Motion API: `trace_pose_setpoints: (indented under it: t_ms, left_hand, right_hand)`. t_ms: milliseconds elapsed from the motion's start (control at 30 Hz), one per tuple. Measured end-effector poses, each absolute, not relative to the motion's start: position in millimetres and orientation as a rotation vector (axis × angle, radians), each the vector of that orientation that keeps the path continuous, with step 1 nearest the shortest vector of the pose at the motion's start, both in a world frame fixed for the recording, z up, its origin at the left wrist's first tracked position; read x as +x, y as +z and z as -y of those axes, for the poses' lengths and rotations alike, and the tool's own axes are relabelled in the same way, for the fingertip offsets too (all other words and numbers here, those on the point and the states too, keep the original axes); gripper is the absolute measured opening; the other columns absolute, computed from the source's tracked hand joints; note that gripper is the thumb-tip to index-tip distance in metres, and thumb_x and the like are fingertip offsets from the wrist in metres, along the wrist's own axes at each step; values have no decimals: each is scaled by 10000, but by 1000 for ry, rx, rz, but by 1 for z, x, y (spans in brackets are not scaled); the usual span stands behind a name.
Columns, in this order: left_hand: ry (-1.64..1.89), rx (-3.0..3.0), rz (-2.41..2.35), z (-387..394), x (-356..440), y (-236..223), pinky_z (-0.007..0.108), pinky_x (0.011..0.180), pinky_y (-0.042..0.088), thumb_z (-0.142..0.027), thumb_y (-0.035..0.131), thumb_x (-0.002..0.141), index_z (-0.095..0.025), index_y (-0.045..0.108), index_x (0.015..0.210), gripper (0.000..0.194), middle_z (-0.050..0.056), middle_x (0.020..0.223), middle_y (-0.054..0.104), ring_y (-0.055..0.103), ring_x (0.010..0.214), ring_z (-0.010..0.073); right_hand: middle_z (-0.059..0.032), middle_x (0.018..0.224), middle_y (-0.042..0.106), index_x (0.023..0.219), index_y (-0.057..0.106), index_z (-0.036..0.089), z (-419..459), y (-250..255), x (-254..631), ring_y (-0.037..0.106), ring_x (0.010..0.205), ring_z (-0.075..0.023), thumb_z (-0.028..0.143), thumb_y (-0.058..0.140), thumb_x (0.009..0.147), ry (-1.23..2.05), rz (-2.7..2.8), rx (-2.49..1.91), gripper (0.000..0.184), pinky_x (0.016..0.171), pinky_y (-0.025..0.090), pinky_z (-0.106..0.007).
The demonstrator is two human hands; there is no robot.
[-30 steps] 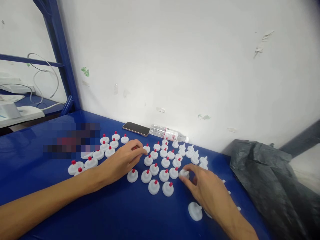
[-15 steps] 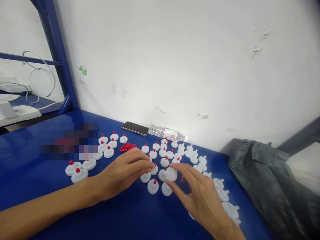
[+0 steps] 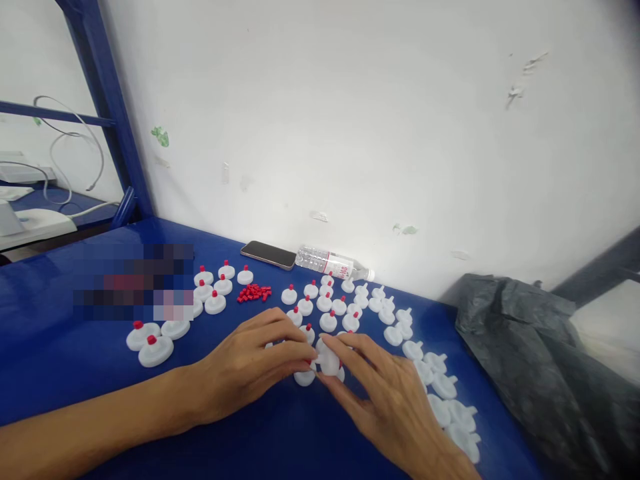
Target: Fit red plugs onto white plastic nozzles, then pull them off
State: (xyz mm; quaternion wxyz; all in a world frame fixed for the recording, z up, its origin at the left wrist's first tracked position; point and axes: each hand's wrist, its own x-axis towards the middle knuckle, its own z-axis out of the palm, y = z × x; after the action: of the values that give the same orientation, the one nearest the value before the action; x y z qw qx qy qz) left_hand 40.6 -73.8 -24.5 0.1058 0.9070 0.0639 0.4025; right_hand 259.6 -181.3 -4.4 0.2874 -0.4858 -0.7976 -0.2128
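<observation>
My right hand (image 3: 377,390) pinches a white plastic spout cap (image 3: 329,360) between thumb and fingers, its round base turned partly toward me. My left hand (image 3: 265,350) meets it from the left, fingertips pressed together at the cap's narrow end; whatever they hold is hidden. Around and behind both hands stand several white spout caps with red tips (image 3: 329,321). Beyond the left hand lies a loose pile of small red tips (image 3: 254,293). To the right are white spout caps without red tips (image 3: 413,350).
A phone (image 3: 269,255) and a clear plastic bottle (image 3: 333,262) lie along the wall. More red-tipped caps (image 3: 156,351) sit at the left of the blue table (image 3: 240,447), beside a blurred patch. A dark plastic bag (image 3: 520,347) slumps at the right edge.
My right hand has brought the white spout cap left and slightly down. It now meets my left fingertips, and the cap has turned. The hands were apart before.
</observation>
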Motion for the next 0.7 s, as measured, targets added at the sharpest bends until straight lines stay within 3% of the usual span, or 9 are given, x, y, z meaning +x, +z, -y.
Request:
trace_pose_setpoints:
  t_ms: [100, 267, 567, 700]
  left_hand:
    - [1222, 2708, -229, 72, 42, -22, 342, 784, 558, -220, 632, 939, -232, 642, 1173, 235, 52, 931, 717, 605, 856, 195]
    - [1124, 2705, -246, 72, 44, -24, 339, 760, 534, -195, 562, 970, -217, 651, 1061, 129, 48, 884, 693, 586, 841, 204]
    - [1017, 2594, -237, 81, 43, -28, 376, 749, 494, -87, 499, 945, -219, 597, 982, 169, 46, 856, 624, 531, 809, 207]
    - [1000, 2586, -259, 82, 43, -30, 382, 712, 484, -75, 476, 931, -227, 588, 949, 190, 39, 818, 606, 531, 772, 210]
  right_hand:
    - [-38, 1085, 757, 1260, 610, 245, 182, -2, 259, 760, 859, -186, 345, 549, 977, -587, 2119, -1299, 306, 547, 586, -269]
    - [-17, 1116, 771, 1263, 599, 228, 181, -2, 255, 765, 897, -176, 360, 521, 998, -535, 2124, -1222, 307, 657, 629, -258]
    - [-50, 1121, 770, 1266, 605, 165, 182, -6, 252, 763, 917, -169, 307, 611, 958, -431, 2118, -1082, 339, 743, 634, -226]
    - [-39, 1108, 774, 1292, 592, 194, 183, -6, 250, 762, 920, -157, 303, 623, 953, -408, 2114, -1058, 358, 737, 632, -206]
